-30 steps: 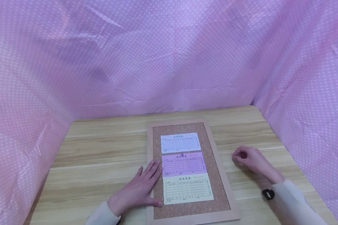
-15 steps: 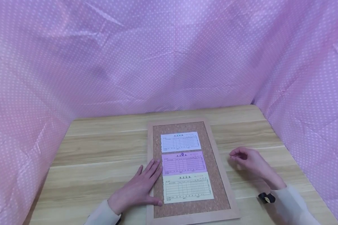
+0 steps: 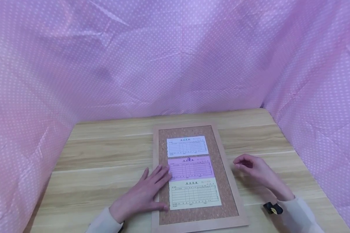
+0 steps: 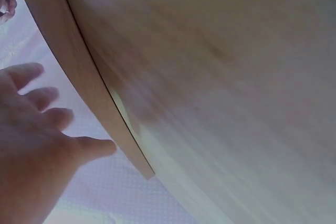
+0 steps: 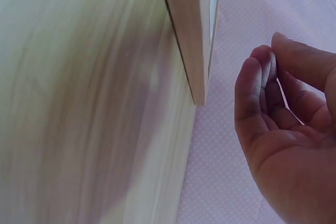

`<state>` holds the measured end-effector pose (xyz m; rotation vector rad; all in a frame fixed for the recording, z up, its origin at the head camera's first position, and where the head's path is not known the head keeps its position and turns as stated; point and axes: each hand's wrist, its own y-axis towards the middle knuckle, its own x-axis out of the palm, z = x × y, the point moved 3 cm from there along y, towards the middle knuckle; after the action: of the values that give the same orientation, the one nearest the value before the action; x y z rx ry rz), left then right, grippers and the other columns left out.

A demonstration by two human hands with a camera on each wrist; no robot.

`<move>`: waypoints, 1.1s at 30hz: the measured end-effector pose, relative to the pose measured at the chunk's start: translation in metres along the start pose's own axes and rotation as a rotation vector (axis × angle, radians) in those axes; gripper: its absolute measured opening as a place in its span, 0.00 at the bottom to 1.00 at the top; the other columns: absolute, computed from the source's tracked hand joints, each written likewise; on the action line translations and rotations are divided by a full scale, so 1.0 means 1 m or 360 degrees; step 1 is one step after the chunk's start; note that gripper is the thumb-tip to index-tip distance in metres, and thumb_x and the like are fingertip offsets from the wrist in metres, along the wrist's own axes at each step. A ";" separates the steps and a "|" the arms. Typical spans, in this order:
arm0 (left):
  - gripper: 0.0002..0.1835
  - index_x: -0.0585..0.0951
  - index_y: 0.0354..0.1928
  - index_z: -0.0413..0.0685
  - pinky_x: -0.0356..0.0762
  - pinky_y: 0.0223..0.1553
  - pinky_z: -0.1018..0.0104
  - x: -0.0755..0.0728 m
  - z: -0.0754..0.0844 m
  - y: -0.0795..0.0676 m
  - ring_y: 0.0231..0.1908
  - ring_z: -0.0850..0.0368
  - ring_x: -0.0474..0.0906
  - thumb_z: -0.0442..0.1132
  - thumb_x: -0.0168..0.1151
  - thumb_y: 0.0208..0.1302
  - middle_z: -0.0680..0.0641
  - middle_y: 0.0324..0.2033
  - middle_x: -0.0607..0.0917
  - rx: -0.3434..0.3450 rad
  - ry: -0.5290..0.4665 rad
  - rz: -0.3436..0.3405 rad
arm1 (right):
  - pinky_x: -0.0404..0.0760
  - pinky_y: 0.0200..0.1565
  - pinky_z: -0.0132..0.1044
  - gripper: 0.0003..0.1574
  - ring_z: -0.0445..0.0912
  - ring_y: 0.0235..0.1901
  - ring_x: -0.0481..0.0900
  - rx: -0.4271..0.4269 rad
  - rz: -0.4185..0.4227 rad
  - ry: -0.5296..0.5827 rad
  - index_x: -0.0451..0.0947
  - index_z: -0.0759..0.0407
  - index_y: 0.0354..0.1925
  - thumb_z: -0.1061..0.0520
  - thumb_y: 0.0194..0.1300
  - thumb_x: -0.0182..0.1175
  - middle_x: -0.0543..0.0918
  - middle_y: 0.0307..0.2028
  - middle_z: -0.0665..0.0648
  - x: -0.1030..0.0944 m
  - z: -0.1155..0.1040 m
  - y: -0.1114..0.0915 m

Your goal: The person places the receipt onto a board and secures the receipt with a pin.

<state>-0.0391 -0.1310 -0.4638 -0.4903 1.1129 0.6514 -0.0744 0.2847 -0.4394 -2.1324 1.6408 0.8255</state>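
Observation:
A wood-framed cork board [image 3: 228,207] lies on the table with three printed receipt slips in a column: a pale blue slip [image 3: 186,149], a purple slip [image 3: 190,171] and a pale yellow slip [image 3: 194,195]. A round purple pin head [image 3: 188,159] shows at the top of the purple slip. My left hand [image 3: 141,195] lies spread over the board's left frame, its fingertips at the purple slip's left edge. Right of the board, my right hand [image 3: 258,168] pinches a tiny reddish thing [image 3: 235,163] between thumb and forefinger; its kind is too small to tell.
The wooden table [image 3: 105,152] extends on both sides of the board. Pink dotted cloth [image 3: 175,64] hangs behind and at both sides. A dark wrist device [image 3: 272,208] sits at my right cuff, and the board's raised frame edge [image 5: 191,40] shows in the right wrist view.
My right hand has moved a little left, closer to the board's right edge, fingertips still pinched. The left fingers have slid slightly right onto the edge of the purple slip.

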 end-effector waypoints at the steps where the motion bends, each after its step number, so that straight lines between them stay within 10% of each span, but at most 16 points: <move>1: 0.55 0.62 0.80 0.52 0.44 0.72 0.27 -0.001 0.001 0.000 0.80 0.43 0.43 0.75 0.61 0.58 0.47 0.81 0.52 0.0038 0.0006 0.0007 | 0.83 0.41 0.29 0.09 0.37 0.39 0.83 -0.0006 0.0001 0.0002 0.84 0.63 0.44 0.69 0.66 0.66 0.88 0.40 0.56 0.001 -0.001 0.000; 8: 0.37 0.74 0.74 0.59 0.49 0.70 0.24 -0.002 0.007 0.001 0.78 0.41 0.52 0.68 0.60 0.68 0.52 0.78 0.63 0.0248 0.0053 -0.0004 | 0.83 0.46 0.29 0.09 0.38 0.42 0.84 -0.0039 -0.0023 0.0014 0.85 0.61 0.44 0.69 0.65 0.67 0.89 0.41 0.56 0.006 -0.008 0.003; 33: 0.25 0.83 0.64 0.62 0.50 0.68 0.21 -0.005 0.014 0.005 0.77 0.40 0.58 0.62 0.59 0.72 0.53 0.73 0.72 0.0203 0.0063 -0.0075 | 0.84 0.41 0.31 0.10 0.38 0.39 0.83 -0.0098 -0.0191 0.0183 0.86 0.62 0.46 0.63 0.67 0.69 0.89 0.40 0.55 0.033 -0.031 0.004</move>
<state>-0.0349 -0.1192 -0.4540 -0.4199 1.1694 0.5280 -0.0652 0.2403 -0.4359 -2.3352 1.5417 0.7386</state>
